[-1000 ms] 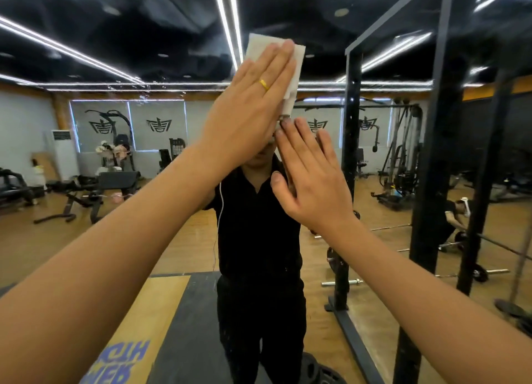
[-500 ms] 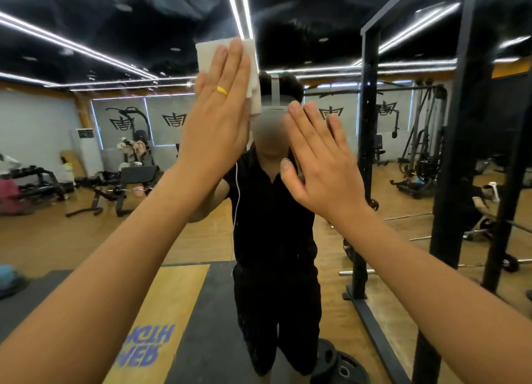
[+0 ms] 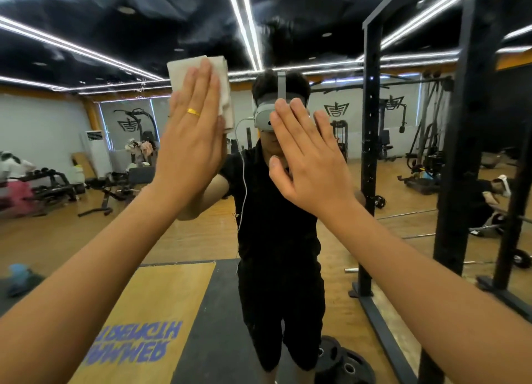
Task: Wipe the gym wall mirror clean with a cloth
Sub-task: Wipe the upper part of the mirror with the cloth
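Observation:
The gym wall mirror (image 3: 86,141) fills the view in front of me and reflects the room and a person in black. My left hand (image 3: 193,141), with a gold ring, lies flat and presses a folded white cloth (image 3: 223,92) against the glass at head height. The cloth shows above and to the right of its fingers. My right hand (image 3: 308,159) rests flat on the mirror just to the right, fingers spread, with nothing in it.
A black steel rack upright (image 3: 457,182) stands close on the right, with its reflection (image 3: 370,159) beside it. Black weight plates (image 3: 342,360) lie on the floor below. Benches and machines appear in the reflection on the left.
My left hand has slid the cloth leftward and down across the glass. My right hand stays flat on the mirror, now further from the cloth.

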{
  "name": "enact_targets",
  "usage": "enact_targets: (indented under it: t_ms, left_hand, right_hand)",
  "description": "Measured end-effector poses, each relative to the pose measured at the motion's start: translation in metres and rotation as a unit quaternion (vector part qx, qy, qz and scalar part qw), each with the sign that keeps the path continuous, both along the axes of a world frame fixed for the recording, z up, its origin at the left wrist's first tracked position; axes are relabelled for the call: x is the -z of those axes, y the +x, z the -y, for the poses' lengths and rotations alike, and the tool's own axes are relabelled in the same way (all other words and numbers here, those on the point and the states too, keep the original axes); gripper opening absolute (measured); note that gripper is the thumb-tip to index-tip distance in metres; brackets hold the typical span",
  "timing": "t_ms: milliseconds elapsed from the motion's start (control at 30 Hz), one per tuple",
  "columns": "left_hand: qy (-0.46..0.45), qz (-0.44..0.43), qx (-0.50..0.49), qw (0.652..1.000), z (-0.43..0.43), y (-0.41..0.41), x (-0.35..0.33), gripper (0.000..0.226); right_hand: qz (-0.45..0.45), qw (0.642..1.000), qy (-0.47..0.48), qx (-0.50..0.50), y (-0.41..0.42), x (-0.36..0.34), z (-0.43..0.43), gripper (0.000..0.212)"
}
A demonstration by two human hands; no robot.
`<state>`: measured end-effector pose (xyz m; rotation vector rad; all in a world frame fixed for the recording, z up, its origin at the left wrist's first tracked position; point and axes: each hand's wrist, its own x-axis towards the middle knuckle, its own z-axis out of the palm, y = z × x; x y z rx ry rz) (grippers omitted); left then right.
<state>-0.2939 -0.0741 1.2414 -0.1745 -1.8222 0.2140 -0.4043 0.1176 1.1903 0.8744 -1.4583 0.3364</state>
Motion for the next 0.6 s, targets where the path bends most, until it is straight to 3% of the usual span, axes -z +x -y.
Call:
enact_targets:
  t_ms: [167,400,600]
  left_hand:
    - [0.01,-0.013,0.008,1.0,-0.023,-0.015,-0.029,0.055]
    - [0.01,-0.004,0.014,1.0,-0.013,-0.007,0.017,0.055]
    - [0.005,-0.003,0.008,1.0,-0.002,-0.007,-0.036,0.055]
  right_hand:
    - [-0.001,1.0,0.004,0.002,0.0,-0.001,-0.002,0.066]
    - [-0.003,1.0,0.003,-0.012,-0.001,-0.002,-0.001,0.065]
    - [0.004,1.0,0.005,-0.01,0.001,-0.001,0.001,0.065]
